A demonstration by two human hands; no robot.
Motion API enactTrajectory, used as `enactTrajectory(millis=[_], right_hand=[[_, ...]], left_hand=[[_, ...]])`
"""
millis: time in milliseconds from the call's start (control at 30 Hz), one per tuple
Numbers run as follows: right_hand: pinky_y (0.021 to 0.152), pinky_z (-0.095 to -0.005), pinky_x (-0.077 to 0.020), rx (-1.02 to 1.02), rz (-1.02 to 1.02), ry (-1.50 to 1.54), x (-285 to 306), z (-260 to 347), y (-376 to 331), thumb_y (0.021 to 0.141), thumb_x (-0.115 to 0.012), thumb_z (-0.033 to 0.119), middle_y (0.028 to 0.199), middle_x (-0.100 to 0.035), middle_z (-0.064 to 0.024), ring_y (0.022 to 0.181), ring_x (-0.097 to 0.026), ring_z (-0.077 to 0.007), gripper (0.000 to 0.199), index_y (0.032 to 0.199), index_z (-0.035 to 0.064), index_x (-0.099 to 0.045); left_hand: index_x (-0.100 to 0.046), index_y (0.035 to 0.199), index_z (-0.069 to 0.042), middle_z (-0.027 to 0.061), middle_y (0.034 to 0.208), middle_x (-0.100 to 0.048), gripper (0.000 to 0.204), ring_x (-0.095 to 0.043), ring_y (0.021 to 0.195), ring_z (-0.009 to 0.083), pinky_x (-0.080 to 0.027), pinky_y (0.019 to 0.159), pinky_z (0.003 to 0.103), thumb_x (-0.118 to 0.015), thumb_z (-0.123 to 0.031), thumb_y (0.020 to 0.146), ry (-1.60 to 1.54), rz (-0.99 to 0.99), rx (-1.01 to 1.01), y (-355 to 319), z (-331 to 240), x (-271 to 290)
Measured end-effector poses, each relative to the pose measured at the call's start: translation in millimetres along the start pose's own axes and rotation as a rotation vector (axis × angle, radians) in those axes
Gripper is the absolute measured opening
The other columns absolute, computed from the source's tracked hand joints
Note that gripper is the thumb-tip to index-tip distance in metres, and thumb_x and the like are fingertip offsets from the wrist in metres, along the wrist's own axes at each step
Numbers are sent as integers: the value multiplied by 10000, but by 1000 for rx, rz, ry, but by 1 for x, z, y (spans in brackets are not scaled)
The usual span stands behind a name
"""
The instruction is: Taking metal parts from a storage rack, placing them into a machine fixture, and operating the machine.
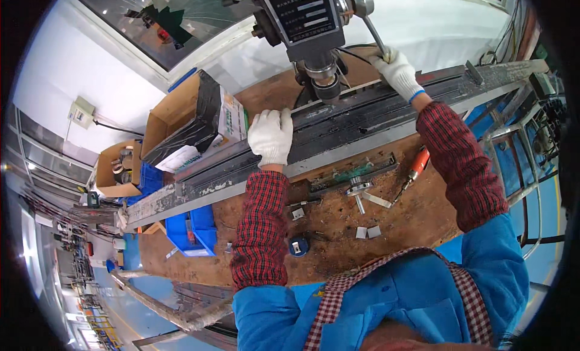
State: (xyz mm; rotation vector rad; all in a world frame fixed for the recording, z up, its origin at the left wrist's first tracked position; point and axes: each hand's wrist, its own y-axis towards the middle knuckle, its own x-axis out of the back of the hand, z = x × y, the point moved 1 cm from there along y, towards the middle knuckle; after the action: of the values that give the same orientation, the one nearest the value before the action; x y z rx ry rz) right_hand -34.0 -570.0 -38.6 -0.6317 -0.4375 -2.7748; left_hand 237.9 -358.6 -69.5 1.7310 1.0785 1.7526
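Note:
A drill press (311, 30) stands over a long dark metal profile (338, 122), its chuck (326, 87) hanging just above the profile's far side. My left hand (270, 136), in a white knit glove, is closed over the far part of the profile, left of the chuck; its fingertips are partly hidden. Up at the right, my gloved right hand (396, 73) is wrapped round the feed lever (374, 33) of the drill press. Whether a drill bit sits in the chuck cannot be made out.
The wooden bench (417, 212) carries an orange power tool (418, 163), a small vise (357, 185), a tape measure (298, 247) and small metal plates (368, 232). A blue bin (192, 231) sits near left. Behind the profile stands an open cardboard box (175, 118).

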Motion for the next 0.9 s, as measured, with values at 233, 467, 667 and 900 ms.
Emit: enactTrajectory(millis=[233,467,667,900], right_hand=[[658,-342,-512,-28,2,-377,57,83,-95,938,-620,286,845,-696,-53,687,-632,-216,256,1079,80,-680],[644,-341,-511,78,39,-458,88,93,-103,943,-616,288,839,-697,-67,670,-632,-215,262,1092,80,-677],[621,-345,-501,73,4,-364,60,63,-89,956,-611,298,815,-688,-70,655,-627,-213,263,1083,75,-667],[600,-362,-486,110,-78,-297,44,27,-63,969,-615,320,800,-679,-61,652,-627,-214,274,1082,73,-648]], left_hand=[[-708,694,-53,105,734,-694,322,-637,680,325,-495,621,422,-631,-297,890,16,17,-2,1,1,1],[-708,705,-62,101,734,-699,334,-637,668,336,-493,618,428,-604,-307,908,38,7,-29,5,1,-1],[-705,696,-75,99,726,-703,345,-641,662,341,-491,614,434,-590,-311,921,30,52,-76,1,6,-1],[-704,704,-80,96,706,-701,354,-644,652,339,-489,611,438,-578,-316,936,27,50,-113,1,-1,-2]])
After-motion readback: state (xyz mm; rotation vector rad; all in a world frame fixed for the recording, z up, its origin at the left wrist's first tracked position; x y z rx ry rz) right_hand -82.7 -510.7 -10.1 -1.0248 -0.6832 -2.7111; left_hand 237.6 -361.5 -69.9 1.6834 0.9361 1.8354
